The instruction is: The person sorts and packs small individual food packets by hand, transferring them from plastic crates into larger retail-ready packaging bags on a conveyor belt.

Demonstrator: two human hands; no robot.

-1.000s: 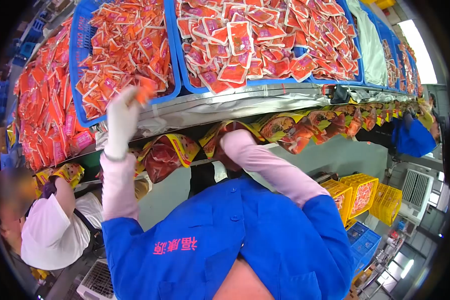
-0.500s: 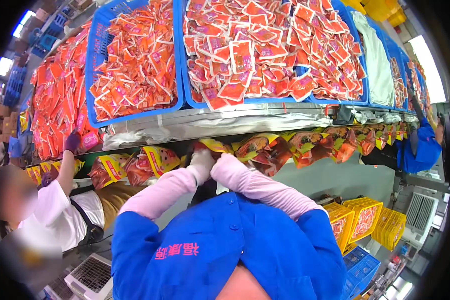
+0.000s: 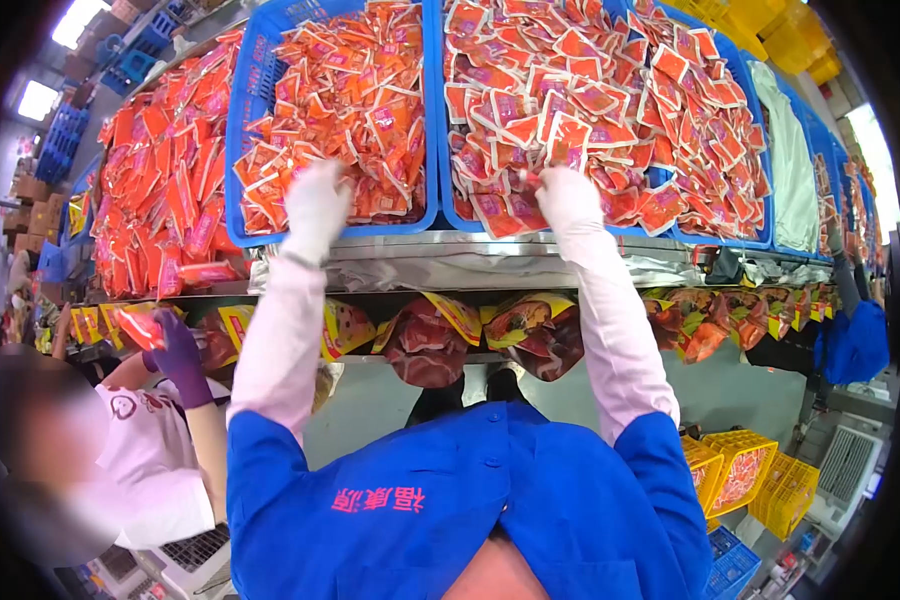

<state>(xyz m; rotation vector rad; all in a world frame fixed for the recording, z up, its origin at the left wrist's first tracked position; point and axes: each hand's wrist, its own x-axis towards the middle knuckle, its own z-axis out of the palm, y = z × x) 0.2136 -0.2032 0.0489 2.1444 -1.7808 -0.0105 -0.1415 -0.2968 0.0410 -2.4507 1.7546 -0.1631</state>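
My left hand (image 3: 316,205), in a white glove, is over the front part of a blue crate (image 3: 234,150) of small red sachets (image 3: 360,120). Its fingers are blurred, and what they hold, if anything, cannot be made out. My right hand (image 3: 570,200), also gloved in white, reaches to the front of the neighbouring blue crate (image 3: 436,130). Its fingertips are closed at a small red and white piece too blurred to name. Below my arms, a row of red and yellow pouches (image 3: 425,340) runs along the line, one of them directly before my body.
At the left a co-worker (image 3: 160,440) in purple gloves holds a red packet (image 3: 140,327) beside a heap of larger red packets (image 3: 165,190). Another person in blue (image 3: 855,340) stands far right. Yellow crates (image 3: 740,470) are at the lower right.
Both my hands have left the pouch row and moved up and apart to the two crates. The co-worker's gloved hand has come down from the heap with a red packet.
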